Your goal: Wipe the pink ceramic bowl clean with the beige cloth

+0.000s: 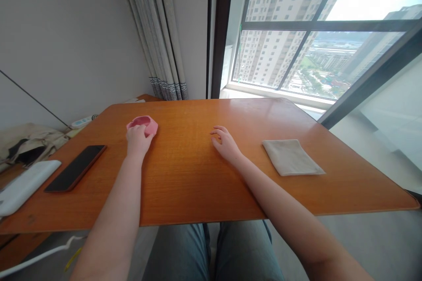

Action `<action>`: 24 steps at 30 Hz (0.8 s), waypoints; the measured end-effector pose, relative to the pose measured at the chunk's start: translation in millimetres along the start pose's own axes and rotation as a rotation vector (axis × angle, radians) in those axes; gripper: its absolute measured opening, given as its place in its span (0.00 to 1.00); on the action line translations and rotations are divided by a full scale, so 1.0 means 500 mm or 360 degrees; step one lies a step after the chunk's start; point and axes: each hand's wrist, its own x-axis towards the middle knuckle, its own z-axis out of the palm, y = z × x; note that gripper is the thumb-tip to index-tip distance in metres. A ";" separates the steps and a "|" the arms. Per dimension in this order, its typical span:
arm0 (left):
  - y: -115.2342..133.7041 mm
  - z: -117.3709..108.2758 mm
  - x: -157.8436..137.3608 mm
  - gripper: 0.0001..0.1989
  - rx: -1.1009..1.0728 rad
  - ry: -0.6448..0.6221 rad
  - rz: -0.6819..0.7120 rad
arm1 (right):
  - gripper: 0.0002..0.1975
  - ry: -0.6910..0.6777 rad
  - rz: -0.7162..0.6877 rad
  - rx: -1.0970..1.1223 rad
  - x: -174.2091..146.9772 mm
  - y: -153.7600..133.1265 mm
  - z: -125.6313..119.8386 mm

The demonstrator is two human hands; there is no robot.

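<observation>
My left hand (pixel 136 140) is closed on the near rim of a small pink angular bowl (pixel 151 126) at the left middle of the table. The fingertips reach inside it and are partly hidden, and so is what the bowl may hold. Farther right, my right hand (pixel 224 142) is over the tabletop with fingers apart and slightly curled, holding nothing. Whether it touches the wood I cannot tell. To its right lies a folded beige cloth (pixel 292 158), flat on the table.
The wooden table (pixel 184 175) has a black phone-like slab (pixel 77 167) at its left and a white rounded device (pixel 28 186) beyond that. A crumpled beige fabric (pixel 42 142) and a power strip (pixel 82 121) lie past the left edge. A window (pixel 277 57) stands behind.
</observation>
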 end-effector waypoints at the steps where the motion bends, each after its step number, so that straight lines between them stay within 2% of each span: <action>1: -0.004 0.005 -0.001 0.20 0.0010 -0.0004 -0.0031 | 0.10 -0.0008 0.0002 0.0014 0.000 0.000 -0.002; 10: -0.013 0.030 -0.001 0.21 -0.0023 -0.0028 -0.0059 | 0.10 -0.0019 -0.0011 0.0019 0.000 0.004 -0.002; 14: -0.016 0.029 -0.001 0.20 -0.0035 -0.0025 -0.0058 | 0.12 -0.0063 0.0031 -0.0119 0.008 0.001 -0.018; 16: -0.012 0.024 -0.005 0.19 -0.0051 -0.0041 -0.0071 | 0.16 -0.0080 0.0099 -0.0330 0.005 0.006 -0.053; 19: 0.012 0.006 -0.014 0.21 -0.0117 0.0017 -0.0156 | 0.24 0.0055 0.0368 -0.0734 -0.024 0.032 -0.152; 22: 0.067 -0.023 -0.028 0.24 -0.0260 0.0284 -0.0106 | 0.24 0.0241 0.0873 -0.1073 -0.081 0.079 -0.264; 23: 0.094 -0.033 -0.035 0.24 -0.0333 0.0335 -0.0001 | 0.24 0.0254 0.1075 -0.1185 -0.100 0.093 -0.291; 24: 0.124 -0.044 -0.044 0.24 -0.0426 0.0333 0.0138 | 0.23 0.0157 0.1224 -0.1236 -0.116 0.103 -0.309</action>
